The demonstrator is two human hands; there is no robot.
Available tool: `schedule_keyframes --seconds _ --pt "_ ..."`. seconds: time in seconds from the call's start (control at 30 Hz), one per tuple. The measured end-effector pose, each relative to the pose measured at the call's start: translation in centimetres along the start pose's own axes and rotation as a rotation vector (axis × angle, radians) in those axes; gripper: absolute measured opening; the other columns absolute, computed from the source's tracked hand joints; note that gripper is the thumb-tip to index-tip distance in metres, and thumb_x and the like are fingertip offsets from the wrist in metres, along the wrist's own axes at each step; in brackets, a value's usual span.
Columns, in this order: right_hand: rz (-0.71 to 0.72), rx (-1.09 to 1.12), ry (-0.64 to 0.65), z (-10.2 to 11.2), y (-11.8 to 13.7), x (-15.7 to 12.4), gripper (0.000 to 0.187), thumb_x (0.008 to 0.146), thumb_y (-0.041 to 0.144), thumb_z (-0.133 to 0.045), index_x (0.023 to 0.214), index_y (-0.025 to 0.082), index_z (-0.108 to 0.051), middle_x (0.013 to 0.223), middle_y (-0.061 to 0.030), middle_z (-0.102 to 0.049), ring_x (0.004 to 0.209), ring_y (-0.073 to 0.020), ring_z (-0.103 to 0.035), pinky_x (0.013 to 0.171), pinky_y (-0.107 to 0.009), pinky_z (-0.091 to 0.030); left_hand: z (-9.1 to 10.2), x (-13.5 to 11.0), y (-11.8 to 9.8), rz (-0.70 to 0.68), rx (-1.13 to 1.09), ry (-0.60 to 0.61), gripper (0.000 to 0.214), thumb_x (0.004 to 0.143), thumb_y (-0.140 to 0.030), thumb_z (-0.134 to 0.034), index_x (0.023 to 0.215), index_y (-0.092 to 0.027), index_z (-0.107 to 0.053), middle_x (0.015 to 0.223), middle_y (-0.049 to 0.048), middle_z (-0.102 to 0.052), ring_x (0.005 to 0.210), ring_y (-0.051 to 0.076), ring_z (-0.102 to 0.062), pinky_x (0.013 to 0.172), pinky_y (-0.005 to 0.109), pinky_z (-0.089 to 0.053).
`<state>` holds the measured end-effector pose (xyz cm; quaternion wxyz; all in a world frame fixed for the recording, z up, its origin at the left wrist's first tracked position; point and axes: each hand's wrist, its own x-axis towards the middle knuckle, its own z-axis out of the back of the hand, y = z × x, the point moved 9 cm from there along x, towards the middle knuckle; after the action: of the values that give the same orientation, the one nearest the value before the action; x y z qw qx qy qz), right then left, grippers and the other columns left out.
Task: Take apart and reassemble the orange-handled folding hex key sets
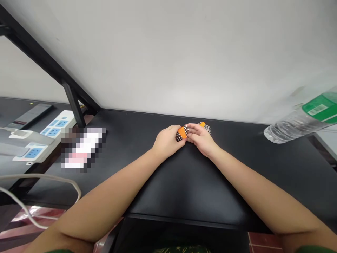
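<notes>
My left hand [167,141] is closed around an orange holder of metal hex keys [182,133], held just above the black table [184,182]. My right hand [201,138] meets it from the right, its fingers pinching the shiny key ends. Behind my right hand, a second orange holder with metal keys [204,126] lies on the table, partly hidden by my fingers.
A clear plastic water bottle with a green label [302,117] lies on its side at the right. White power strips with blue sockets [54,128] sit at the left beyond a black frame post [75,107]. A grey cable [39,182] loops at the lower left. A white wall stands behind.
</notes>
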<state>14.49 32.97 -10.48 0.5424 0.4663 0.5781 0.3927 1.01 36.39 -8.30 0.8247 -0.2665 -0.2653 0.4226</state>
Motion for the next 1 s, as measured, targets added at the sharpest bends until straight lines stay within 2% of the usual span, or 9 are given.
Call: schedule_keyframes --seconds 0.2,0.4,0.57,0.73,0.87,1.0 --pt "0.031 -0.055 0.033 -0.5 -0.4 0.1 0.041 0.083 0.038 -0.079 0.118 0.023 -0.063 0.104 -0.0047 -0.073 0.100 -0.0208 -0.073 0.101 -0.048 -0.060 1.1 0.0 1.1 0.063 -0.091 -0.086 0.035 0.087 -0.036 -0.070 0.118 -0.021 -0.066 0.115 0.0046 -0.075 0.105 0.023 -0.071 0.090 0.032 -0.054" --pt "0.147 -0.237 0.027 -0.6 0.1 -0.4 0.040 0.089 0.032 -0.070 0.126 0.027 -0.056 0.115 -0.0067 -0.074 0.101 -0.0223 -0.075 0.095 -0.047 -0.063 1.5 0.0 1.2 0.070 -0.083 -0.099 0.038 0.084 -0.035 -0.072 0.119 -0.021 -0.066 0.111 0.0036 -0.075 0.100 0.022 -0.071 0.088 0.032 -0.054" --pt "0.334 -0.582 0.027 -0.7 1.8 -1.4 0.024 0.093 0.027 -0.064 0.115 0.027 -0.055 0.118 -0.0086 -0.075 0.105 -0.0249 -0.076 0.097 -0.048 -0.060 1.4 -0.1 1.3 0.082 -0.073 -0.090 0.040 0.082 -0.034 -0.072 0.119 -0.021 -0.066 0.108 0.0032 -0.076 0.097 0.023 -0.072 0.087 0.033 -0.055" --pt "0.417 -0.768 0.013 -1.0 2.9 -1.8 0.009 0.097 0.029 -0.057 0.106 0.027 -0.056 0.108 -0.0067 -0.077 0.097 -0.0266 -0.077 0.088 -0.046 -0.060 1.2 -0.4 1.3 0.107 -0.078 -0.065 0.044 0.081 -0.036 -0.072 0.121 -0.021 -0.066 0.108 0.0046 -0.077 0.096 0.023 -0.073 0.085 0.033 -0.056" --pt "0.449 -0.817 0.002 -1.1 3.4 -2.0 0.005 0.098 0.030 -0.057 0.103 0.028 -0.057 0.101 -0.0048 -0.078 0.092 -0.0252 -0.076 0.082 -0.043 -0.059 0.9 -0.6 1.4 0.111 -0.115 -0.045 0.042 0.081 -0.039 -0.073 0.120 -0.022 -0.067 0.103 0.0036 -0.078 0.090 0.022 -0.073 0.081 0.033 -0.057" --pt "0.459 -0.765 0.013 -1.1 3.4 -2.1 0.007 0.098 0.031 -0.058 0.103 0.027 -0.057 0.101 -0.0046 -0.076 0.092 -0.0233 -0.075 0.083 -0.041 -0.058 0.7 -0.6 1.8 0.113 -0.150 -0.053 0.043 0.080 -0.040 -0.072 0.118 -0.021 -0.068 0.101 0.0037 -0.078 0.088 0.021 -0.073 0.078 0.031 -0.056"
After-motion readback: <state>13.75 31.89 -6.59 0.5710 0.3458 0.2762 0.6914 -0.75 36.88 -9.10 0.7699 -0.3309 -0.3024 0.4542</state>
